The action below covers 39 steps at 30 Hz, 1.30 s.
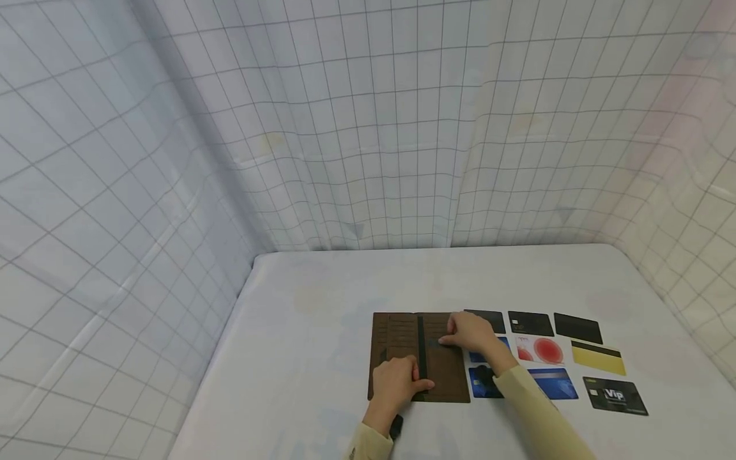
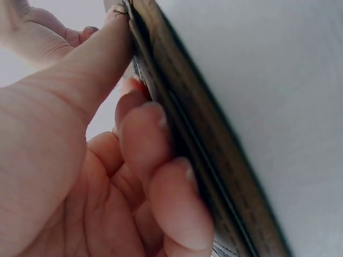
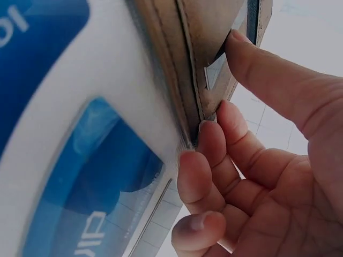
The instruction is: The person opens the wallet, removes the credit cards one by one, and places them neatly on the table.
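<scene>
An unfolded brown wallet with rows of card slots on both halves and a dark band down its middle lies on the white table. My left hand grips the wallet near its lower middle, fingers curled and thumb stretched right; in the left wrist view, the fingertips touch the stitched slot edges. Over the upper right half, my right hand holds the wallet between thumb and bent fingers. Up close, that thumb presses beside a small pale window. Whether a card sits under it is hidden.
Rows of cards lie right of the wallet: black cards at the back, a red-and-white card, a yellow card, blue cards and a black VIP card. The right forearm crosses over some. Grid-patterned curtains surround the table.
</scene>
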Available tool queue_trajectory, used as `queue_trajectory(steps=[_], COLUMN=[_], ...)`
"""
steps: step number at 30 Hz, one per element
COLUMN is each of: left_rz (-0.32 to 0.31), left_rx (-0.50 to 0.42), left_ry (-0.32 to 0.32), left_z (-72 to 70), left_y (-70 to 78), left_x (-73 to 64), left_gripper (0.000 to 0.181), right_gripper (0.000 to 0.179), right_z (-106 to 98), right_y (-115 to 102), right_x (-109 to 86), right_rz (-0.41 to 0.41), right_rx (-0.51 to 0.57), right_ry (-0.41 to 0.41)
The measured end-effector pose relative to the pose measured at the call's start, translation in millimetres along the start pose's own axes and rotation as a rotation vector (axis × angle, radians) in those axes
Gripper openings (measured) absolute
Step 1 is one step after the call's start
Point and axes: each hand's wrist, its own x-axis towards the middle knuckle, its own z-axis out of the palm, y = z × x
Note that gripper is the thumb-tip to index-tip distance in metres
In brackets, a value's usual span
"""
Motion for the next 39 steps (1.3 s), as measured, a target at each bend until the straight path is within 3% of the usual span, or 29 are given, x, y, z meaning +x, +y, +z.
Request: queue_trajectory(steps=[11, 18, 23, 31, 39], left_rz=[0.020, -0.007, -0.013, -0.014, -0.023], left_rx=[-0.008, 0.001, -0.009, -0.019, -0.026], left_ry=[0.027, -0.001, -0.023, -0.031, -0.025], left_z=[-2.0, -1.5, 1.4, -0.2, 0.5], left_y=[0.6, -1.1, -1.1, 1.5, 1.4], left_x=[2.6, 2.4, 1.1, -0.3, -1.8], left_gripper=[0.043, 0.043, 0.043, 0.042, 0.042], right_gripper=[0.039, 0.035, 0.033, 0.033, 0.030], right_z=[-5.7, -4.6, -3.1, -1.4, -4.3], right_y=[-4.4, -6.6, -5.7, -4.5, -8.3], right_x=[6.4, 9.5, 8.3, 3.5, 0.6], right_rz=[-0.002, -0.049, -0.039, -0.047, -0.072], right_rx=[0.022, 0.022, 0.037, 0.085, 0.049], right_ry=[-0.069, -0.087, -0.124, -0.093, -0.105])
